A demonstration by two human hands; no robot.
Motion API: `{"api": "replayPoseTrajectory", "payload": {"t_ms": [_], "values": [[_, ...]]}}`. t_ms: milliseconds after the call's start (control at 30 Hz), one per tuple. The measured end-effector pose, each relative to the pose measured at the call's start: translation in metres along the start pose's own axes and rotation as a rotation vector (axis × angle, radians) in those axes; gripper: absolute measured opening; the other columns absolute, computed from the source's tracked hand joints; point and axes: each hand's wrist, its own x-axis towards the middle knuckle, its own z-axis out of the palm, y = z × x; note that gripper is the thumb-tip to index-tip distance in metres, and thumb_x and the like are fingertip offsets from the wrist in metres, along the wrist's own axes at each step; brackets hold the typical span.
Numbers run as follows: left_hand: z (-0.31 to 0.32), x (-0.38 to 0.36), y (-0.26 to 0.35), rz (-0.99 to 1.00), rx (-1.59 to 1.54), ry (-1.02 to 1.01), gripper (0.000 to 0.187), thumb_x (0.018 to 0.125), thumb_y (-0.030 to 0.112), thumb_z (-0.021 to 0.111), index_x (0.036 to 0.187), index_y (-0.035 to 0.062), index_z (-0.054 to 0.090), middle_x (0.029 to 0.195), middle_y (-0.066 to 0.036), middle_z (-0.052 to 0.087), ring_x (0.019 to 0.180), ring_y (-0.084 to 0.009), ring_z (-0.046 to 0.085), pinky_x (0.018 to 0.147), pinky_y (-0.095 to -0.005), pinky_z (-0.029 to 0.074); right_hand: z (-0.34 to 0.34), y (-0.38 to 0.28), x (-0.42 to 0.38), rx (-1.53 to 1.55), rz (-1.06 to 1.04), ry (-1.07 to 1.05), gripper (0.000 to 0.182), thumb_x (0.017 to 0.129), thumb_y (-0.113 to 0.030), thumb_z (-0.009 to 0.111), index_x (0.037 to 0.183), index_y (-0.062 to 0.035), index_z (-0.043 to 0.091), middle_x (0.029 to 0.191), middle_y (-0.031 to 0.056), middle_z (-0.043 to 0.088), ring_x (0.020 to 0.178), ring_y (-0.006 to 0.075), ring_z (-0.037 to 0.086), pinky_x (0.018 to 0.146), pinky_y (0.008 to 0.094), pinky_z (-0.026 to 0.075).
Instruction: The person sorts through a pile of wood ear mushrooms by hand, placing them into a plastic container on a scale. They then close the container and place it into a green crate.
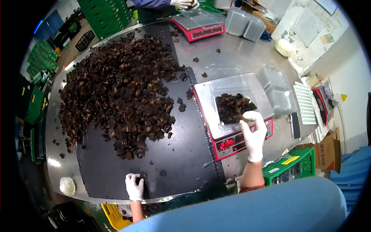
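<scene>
My right hand (254,135), in a white glove, is at the near right corner of a clear plastic box (228,89). Its thumb and forefinger pinch a brown piece of wood ear fungus (240,117). Dark wood ear fungus (232,106) lies inside the box, which stands on the steel pan of a red digital scale (222,151) reading about 0.195. My left hand (134,188), also gloved, rests near the table's front edge with loosely bent fingers, thumb apart. Beside its fingertips lies a small fungus piece (144,175); nothing is visible in the hand.
A large heap of wood ear fungus (119,89) covers the table's left side. Stacked clear boxes (276,91) stand right of the scale, near a label sheet (304,102). A green crate (291,166) sits at right. Across the table, a gloved person (181,3) stands behind another red scale (203,33).
</scene>
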Motion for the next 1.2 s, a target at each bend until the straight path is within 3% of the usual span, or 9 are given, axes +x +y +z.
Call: {"api": "replayPoseTrajectory", "payload": {"t_ms": [100, 300, 400, 533, 733, 967, 1033, 1067, 1200], "values": [[0.008, -0.002, -0.02, 0.022, -0.016, -0.053, 0.018, 0.07, -0.001, 0.072, 0.084, 0.0034, 0.062, 0.09, -0.009, 0.056, 0.083, -0.0264, 0.059, 0.077, -0.0351, 0.049, 0.034, -0.015, -0.032, 0.531, 0.0, -0.106, 0.019, 0.075, 0.008, 0.062, 0.091, -0.0036, 0.06, 0.095, 0.0105, 0.064, 0.086, 0.0174, 0.063, 0.078, 0.0306, 0.052], [0.013, -0.001, -0.034, -0.048, -0.214, -0.03, 0.015, 0.075, -0.011, 0.063, 0.085, -0.0001, 0.062, 0.087, -0.008, 0.057, 0.064, -0.0147, 0.057, 0.062, -0.0254, 0.048, 0.128, -0.048, -0.133, 0.666, 0.513, -1.063, 0.02, 0.086, -0.004, 0.064, 0.106, -0.0047, 0.059, 0.101, 0.0087, 0.066, 0.093, 0.0141, 0.063, 0.083, 0.0283, 0.051], [0.008, -0.001, -0.037, -0.083, -0.247, -0.046, 0.016, 0.076, -0.011, 0.062, 0.087, -0.0002, 0.063, 0.085, -0.007, 0.059, 0.066, -0.014, 0.058, 0.063, -0.0259, 0.049, 0.141, -0.064, -0.165, 0.836, 0.135, -1.521, 0.026, 0.086, -0.016, 0.066, 0.109, -0.0052, 0.059, 0.104, 0.0122, 0.064, 0.097, 0.0249, 0.063, 0.087, 0.0371, 0.05], [0.003, -0.006, -0.035, -0.117, -0.307, -0.048, 0.016, 0.079, -0.007, 0.066, 0.093, 0.0001, 0.065, 0.085, -0.007, 0.061, 0.069, -0.0129, 0.061, 0.066, -0.0252, 0.052, 0.162, -0.038, -0.166, 0.292, -0.401, -1.222, 0.032, 0.084, -0.022, 0.063, 0.114, -0.0095, 0.059, 0.114, 0.0106, 0.059, 0.103, 0.0299, 0.056, 0.091, 0.0413, 0.046], [0.015, -0.005, 0.015, -0.042, -0.237, -0.118, 0.028, 0.075, 0.0, 0.071, 0.102, 0.0024, 0.065, 0.088, -0.008, 0.059, 0.065, -0.0161, 0.059, 0.062, -0.0284, 0.051, 0.177, -0.02, -0.195, -0.038, -0.602, -1.167, 0.03, 0.083, -0.022, 0.062, 0.112, -0.0131, 0.059, 0.112, 0.0088, 0.057, 0.097, 0.0269, 0.058, 0.083, 0.0402, 0.048], [0.015, -0.005, 0.067, 0.108, 0.004, -0.153, 0.044, 0.074, 0.016, 0.077, 0.115, 0.0081, 0.063, 0.092, -0.008, 0.057, 0.073, -0.0193, 0.06, 0.067, -0.0305, 0.053, 0.199, -0.014, -0.152, 0.247, -0.254, -0.843, 0.014, 0.08, -0.009, 0.053, 0.082, -0.0072, 0.067, 0.089, 0.0106, 0.064, 0.084, 0.0276, 0.062, 0.078, 0.0381, 0.051], [0.012, -0.005, 0.081, 0.202, 0.079, -0.158, 0.049, 0.073, 0.024, 0.077, 0.119, 0.0137, 0.061, 0.097, -0.009, 0.056, 0.084, -0.0239, 0.061, 0.072, -0.034, 0.053, 0.212, -0.001, -0.117, -0.073, -0.523, -0.558, 0.016, 0.08, -0.007, 0.053, 0.084, -0.008, 0.068, 0.09, 0.0116, 0.063, 0.085, 0.0292, 0.061, 0.078, 0.0389, 0.05], [0.017, -0.007, 0.079, 0.195, 0.051, -0.171, 0.044, 0.074, 0.025, 0.076, 0.114, 0.0143, 0.063, 0.099, -0.008, 0.055, 0.09, -0.0269, 0.061, 0.075, -0.0363, 0.052, 0.217, -0.001, -0.097, -0.011, -0.184, -0.568, 0.018, 0.079, -0.007, 0.056, 0.094, -0.0087, 0.067, 0.095, 0.0129, 0.064, 0.091, 0.0311, 0.06, 0.082, 0.0418, 0.048], [0.028, -0.005, 0.071, 0.179, -0.049, -0.145, 0.023, 0.078, 0.014, 0.073, 0.098, 0.0089, 0.064, 0.097, -0.008, 0.057, 0.081, -0.0235, 0.061, 0.07, -0.0328, 0.051, 0.241, 0.031, -0.077, -0.302, -0.231, -0.509, 0.053, 0.077, -0.03, 0.068, 0.124, -0.009, 0.054, 0.127, 0.0144, 0.049, 0.117, 0.0353, 0.043, 0.097, 0.048, 0.036]]}}
